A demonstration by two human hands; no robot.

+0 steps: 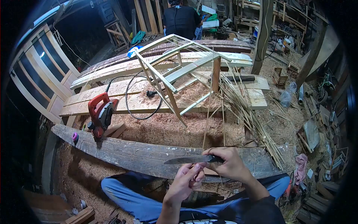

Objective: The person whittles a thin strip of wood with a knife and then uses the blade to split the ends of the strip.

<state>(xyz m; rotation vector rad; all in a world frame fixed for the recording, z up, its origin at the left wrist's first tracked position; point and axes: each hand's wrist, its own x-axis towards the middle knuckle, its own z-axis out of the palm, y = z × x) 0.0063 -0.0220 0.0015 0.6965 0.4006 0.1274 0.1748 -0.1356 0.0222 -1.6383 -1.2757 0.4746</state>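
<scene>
Head view: knife (186, 159) gripped by its handle in the right hand (232, 165), blade held level over the grey plank (123, 153); left hand (184, 183) pinched closed just under the blade, seemingly on a thin cane strip (204, 136), poorly resolved. Paring judged in hand; any further stroke calls for the edge kept clear of fingertips.
</scene>
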